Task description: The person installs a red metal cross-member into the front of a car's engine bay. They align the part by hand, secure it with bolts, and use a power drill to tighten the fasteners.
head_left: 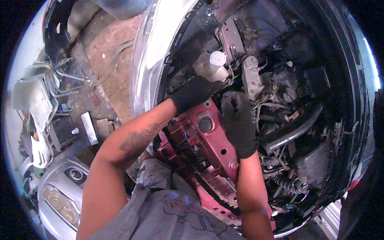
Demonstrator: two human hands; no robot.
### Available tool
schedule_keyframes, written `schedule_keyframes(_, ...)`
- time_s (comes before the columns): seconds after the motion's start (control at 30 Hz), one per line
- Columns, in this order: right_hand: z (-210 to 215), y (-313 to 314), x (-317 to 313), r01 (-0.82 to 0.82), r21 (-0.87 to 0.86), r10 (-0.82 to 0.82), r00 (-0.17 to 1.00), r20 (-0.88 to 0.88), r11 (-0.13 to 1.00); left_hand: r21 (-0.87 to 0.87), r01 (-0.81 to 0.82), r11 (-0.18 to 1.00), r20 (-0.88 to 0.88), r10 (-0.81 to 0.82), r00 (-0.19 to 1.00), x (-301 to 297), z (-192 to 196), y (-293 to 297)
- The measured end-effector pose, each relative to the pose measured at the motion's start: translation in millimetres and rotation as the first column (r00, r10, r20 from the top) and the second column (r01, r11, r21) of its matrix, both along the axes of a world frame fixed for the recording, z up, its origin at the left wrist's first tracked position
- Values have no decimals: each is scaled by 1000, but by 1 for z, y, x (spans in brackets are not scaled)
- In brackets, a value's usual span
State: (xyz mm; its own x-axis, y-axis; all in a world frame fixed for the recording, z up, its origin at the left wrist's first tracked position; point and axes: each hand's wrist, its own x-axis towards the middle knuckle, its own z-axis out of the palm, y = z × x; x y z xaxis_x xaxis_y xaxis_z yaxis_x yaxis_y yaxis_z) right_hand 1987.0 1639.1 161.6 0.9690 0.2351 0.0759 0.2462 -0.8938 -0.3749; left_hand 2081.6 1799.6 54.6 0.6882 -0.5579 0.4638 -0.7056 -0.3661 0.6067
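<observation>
Right hand (pixel 239 124), in a black fabric work glove, sits knuckles-up just right of the red painted sheet-metal strut tower (pixel 212 138) in the open engine bay. Its fingers curl down and together; what they close on, if anything, is hidden beneath the glove, so I cannot tell whether it grips a part. Forearm rises steeply from the lower edge, wrist nearly straight.

Left hand (pixel 195 93), also in a black glove, lies just above and left of the strut tower, fingers extended toward the white translucent plastic fluid reservoir with round cap (pixel 213 64). It looks flattened against dark components, not visibly closed on anything. Left elbow is bent sharply, forearm crossing in from the silver fender side.

Judgement: step in hand is working by feel at a fitting beside the strut tower, below the reservoir. Next move likely calls for steady bracing from the left hand while the right works in the tight gap.

Beyond the reservoir: grey cast-metal engine mount bracket (pixel 252 74), above and right of the tower.
</observation>
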Motion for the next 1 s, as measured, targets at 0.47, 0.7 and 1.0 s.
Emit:
schedule_keyframes(0.47, 5, 7, 13, 79, 529, 32, 980, -196, 845, -73, 25, 997, -222, -41, 974, -7, -19, -12)
schedule_keyframes(0.7, 8, 8, 14, 59, 492, 65, 971, -229, 869, 181, 53, 982, -258, -5, 966, -5, -7, -5)
schedule_keyframes(1.0, 1, 8, 12, 43, 437, 43, 982, -185, 898, 178, 70, 982, -397, 6, 918, -4, 7, -5)
